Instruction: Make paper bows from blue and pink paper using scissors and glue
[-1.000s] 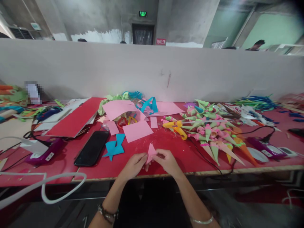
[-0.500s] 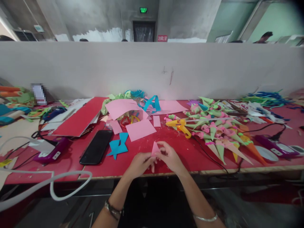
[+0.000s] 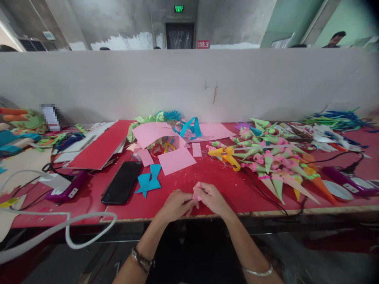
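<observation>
Close to the table's front edge, both hands are pinching a small piece of pink paper. My left hand grips its lower left side, fingers curled in. From the right, my right hand has thumb and fingers closed on its upper part. Much of the paper is hidden behind the fingers. Blue cut paper pieces lie left of my hands. Beyond them is a pink paper sheet, with a small pink rectangle beside it.
A yellow glue gun lies before a heap of small paper cones. At left are a black phone, a red board, a purple power strip and a white looped cable. A grey partition stands behind.
The pink paper stood up as a pointed triangle between my fingers; now it looks smaller and more covered. My right hand has closed over its top. The view has shifted slightly.
</observation>
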### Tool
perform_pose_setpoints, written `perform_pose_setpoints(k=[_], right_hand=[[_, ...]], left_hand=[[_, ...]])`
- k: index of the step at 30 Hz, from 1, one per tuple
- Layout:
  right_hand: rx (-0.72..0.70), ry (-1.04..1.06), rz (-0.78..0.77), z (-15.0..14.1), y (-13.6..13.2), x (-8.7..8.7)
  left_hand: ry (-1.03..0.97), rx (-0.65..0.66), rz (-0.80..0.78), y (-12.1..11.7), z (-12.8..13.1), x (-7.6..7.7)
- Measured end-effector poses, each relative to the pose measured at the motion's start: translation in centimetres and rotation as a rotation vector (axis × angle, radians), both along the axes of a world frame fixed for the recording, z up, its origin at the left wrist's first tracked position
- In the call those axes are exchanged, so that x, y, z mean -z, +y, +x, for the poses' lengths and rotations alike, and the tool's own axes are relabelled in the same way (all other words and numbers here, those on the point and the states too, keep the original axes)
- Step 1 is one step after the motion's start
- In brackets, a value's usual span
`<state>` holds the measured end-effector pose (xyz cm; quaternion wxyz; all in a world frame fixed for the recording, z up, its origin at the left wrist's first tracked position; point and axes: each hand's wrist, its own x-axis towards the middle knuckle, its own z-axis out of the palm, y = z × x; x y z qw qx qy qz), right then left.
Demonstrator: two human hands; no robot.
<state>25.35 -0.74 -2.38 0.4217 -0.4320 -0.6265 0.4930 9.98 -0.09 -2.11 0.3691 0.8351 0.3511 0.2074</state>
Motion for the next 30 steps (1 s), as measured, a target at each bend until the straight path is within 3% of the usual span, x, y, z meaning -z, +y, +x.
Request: perform_pose_setpoints(k=[3, 5, 9, 13, 24, 30], right_hand=[[0.145, -0.067, 0.048, -0.2, 0.2, 0.2], [0.169, -0.056, 0.024, -0.3, 0.2, 0.1], [0.041, 0.015, -0.052, -0.1, 0.1, 0.0], [-0.013, 0.062, -0.012, 0.1, 0.0, 0.1], [-0.033, 0.066, -0.051, 0.7, -0.4, -0.4], [-0.003, 0.102, -0.034, 0.2, -0.2, -0.2]], left_hand=[[-0.015, 0.014, -0.011, 0.0, 0.0, -0.2], [-0.032, 0.016, -0.045, -0.1, 0.0, -0.2], [-0.144, -0.034, -0.196, -0.1, -0.1, 0.0], [-0.258, -0.072, -0.321, -0.1, -0.2, 0.1], [-0.247, -0.206, -0.341, 0.2, -0.2, 0.3], [-0.234, -0.389, -0.201, -0.2, -0.2, 0.4]])
